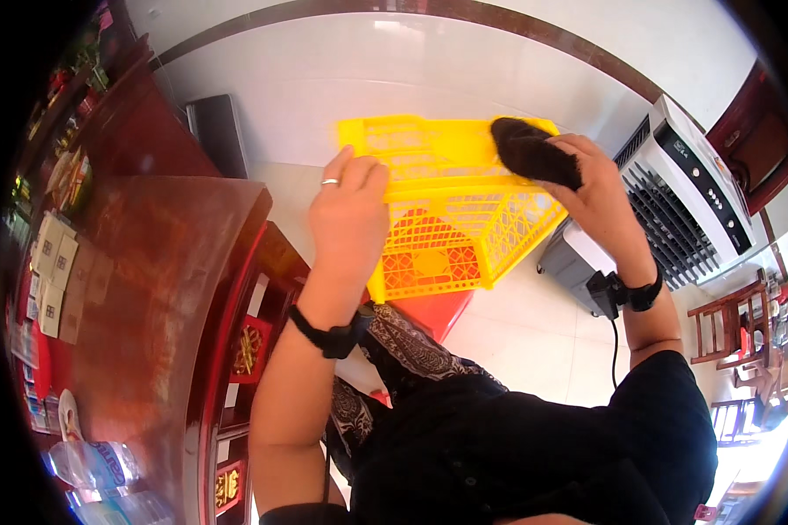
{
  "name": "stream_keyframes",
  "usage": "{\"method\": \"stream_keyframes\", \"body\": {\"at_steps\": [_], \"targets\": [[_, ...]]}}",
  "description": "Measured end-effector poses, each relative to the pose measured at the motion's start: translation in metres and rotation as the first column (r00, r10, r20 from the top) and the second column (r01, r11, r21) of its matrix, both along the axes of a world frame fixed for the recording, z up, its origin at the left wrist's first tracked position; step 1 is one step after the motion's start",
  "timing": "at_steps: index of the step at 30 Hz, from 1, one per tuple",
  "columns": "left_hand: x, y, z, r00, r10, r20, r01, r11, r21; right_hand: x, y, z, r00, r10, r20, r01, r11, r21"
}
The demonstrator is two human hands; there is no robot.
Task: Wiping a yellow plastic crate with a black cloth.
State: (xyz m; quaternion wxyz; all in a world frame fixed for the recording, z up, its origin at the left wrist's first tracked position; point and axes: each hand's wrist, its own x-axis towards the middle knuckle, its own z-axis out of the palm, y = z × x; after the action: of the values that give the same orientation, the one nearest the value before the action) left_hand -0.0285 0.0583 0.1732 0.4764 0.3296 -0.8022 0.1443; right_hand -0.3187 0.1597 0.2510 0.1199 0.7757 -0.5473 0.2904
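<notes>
A yellow plastic lattice basket [433, 262] is tilted in front of me, above a red plastic stool [443, 318]. My left hand [348, 203], with a ring on one finger, grips the basket's left side near its upper edge. In my right hand [594, 187] is a dark, fuzzy cloth [535, 151], which lies over the right part of the basket's top edge. The fingertips of the right hand are partly covered by the cloth. Through the lattice, the red stool shows below.
To the left stands a reddish-brown wooden cabinet [151, 262] bearing cartons [56, 275] and plastic bottles [105, 462]. An air cooler [683, 190] on wheels is at the right. Farther off are wooden chairs [729, 321]. A dark flat panel [217, 134] leans by the white wall [368, 79].
</notes>
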Motion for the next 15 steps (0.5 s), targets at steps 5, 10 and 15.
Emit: {"method": "stream_keyframes", "body": {"at_steps": [5, 10, 15], "targets": [[-0.036, 0.039, -0.001, 0.989, 0.049, 0.141, -0.05, 0.999, 0.002, 0.059, -0.027, -0.001, 0.819, 0.155, 0.552, -0.221, 0.974, 0.055], [-0.017, 0.057, -0.009, 0.939, -0.298, -0.17, 0.327, 0.928, 0.18, 0.074, -0.041, -0.01, 0.964, 0.194, 0.18, -0.21, 0.975, 0.076], [0.016, 0.041, -0.016, 0.831, -0.307, -0.463, 0.507, 0.76, 0.406, 0.063, -0.031, -0.008, 0.93, 0.239, 0.278, -0.287, 0.946, 0.147]]}}
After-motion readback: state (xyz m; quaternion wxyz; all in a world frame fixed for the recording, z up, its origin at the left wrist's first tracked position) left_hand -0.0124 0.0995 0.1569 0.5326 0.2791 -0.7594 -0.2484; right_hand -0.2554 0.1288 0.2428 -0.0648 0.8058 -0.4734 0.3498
